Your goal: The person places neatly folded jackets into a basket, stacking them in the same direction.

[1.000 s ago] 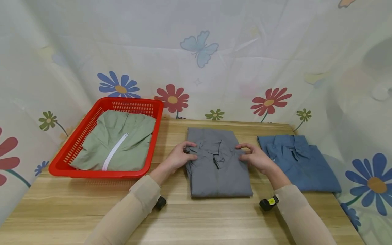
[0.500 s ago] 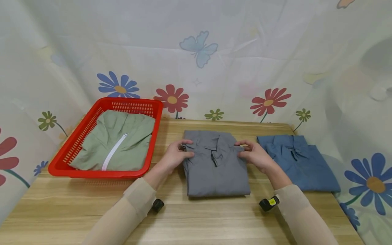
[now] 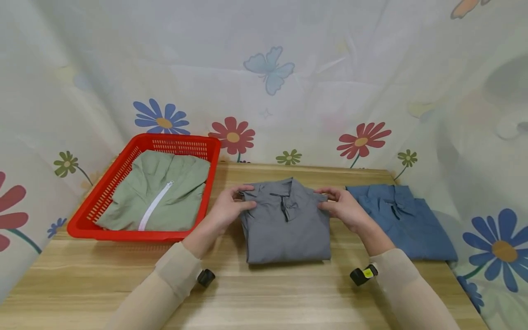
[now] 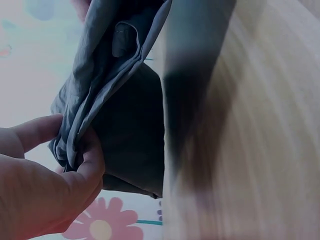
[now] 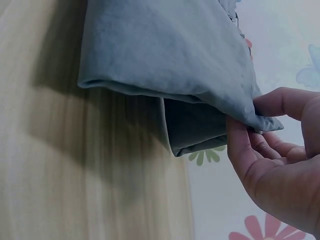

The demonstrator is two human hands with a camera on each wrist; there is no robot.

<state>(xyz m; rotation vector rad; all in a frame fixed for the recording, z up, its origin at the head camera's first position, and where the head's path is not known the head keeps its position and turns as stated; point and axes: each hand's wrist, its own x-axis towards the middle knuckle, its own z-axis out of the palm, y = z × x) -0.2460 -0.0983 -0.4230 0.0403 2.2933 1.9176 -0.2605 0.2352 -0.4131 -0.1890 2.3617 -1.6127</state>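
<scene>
Now we see the left hand and right hand pinching the folded grey shirt's far corners, lifted off the tabletop and shifted toward nine o'clock.

A wooden table is seen; a red basket is set at its left; a grey shirt mid-table; a blue shirt laid right.

Folds and fingers out of sight

Fingers of the left hand and right hand slip behind the grey shirt edges; the wrist views crop both hands and blur the wooden surface; the blue shirt partly sits behind the right forearm.
</scene>
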